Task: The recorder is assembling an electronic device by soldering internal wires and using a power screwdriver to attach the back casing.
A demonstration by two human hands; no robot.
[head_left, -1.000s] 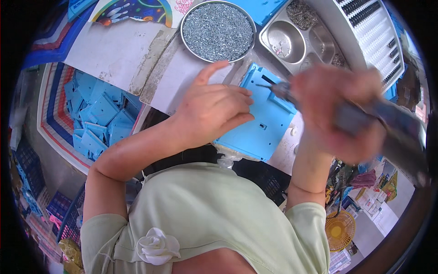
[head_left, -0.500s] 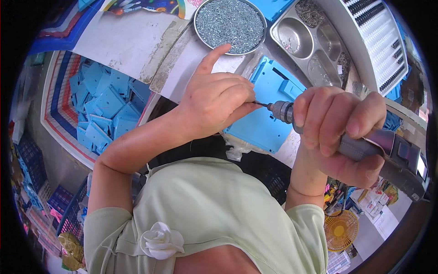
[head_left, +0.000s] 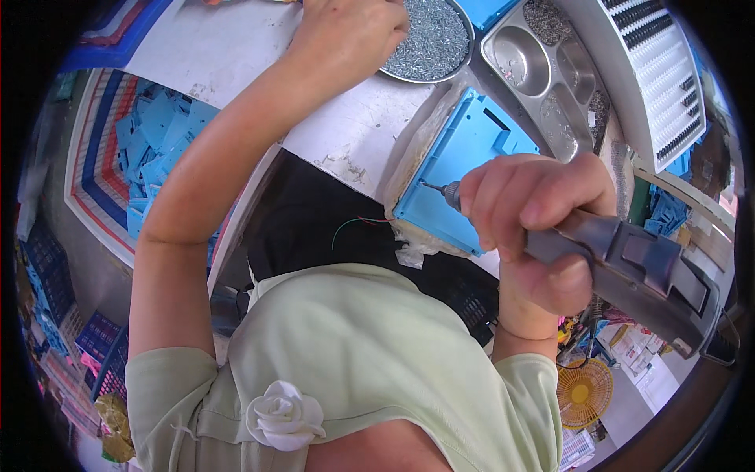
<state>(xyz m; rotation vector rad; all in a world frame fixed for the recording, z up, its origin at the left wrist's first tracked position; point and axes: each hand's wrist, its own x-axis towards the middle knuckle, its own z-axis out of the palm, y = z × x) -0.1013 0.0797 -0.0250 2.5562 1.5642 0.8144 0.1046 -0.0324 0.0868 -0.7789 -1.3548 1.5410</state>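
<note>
My right hand is wrapped around a dark electric screwdriver, tilted with its bit pointing left. The bit's tip lies over the left part of a light blue plastic panel; whether it touches the panel I cannot tell. Up at the top edge, my left hand is at the left rim of a round metal tray heaped with small silvery screws. Its visible fingers are curled and closed; the fingertips and anything in them are hidden.
A metal compartment tray holds small parts beside a white rack with rows of black pieces. Left of the bench, a striped lined bin holds several blue plastic pieces. Thin wires hang off the bench's front edge.
My left hand has moved from the screwdriver's bit up and left to the screw tray. The screwdriver in my right hand has shifted a little left and down.
</note>
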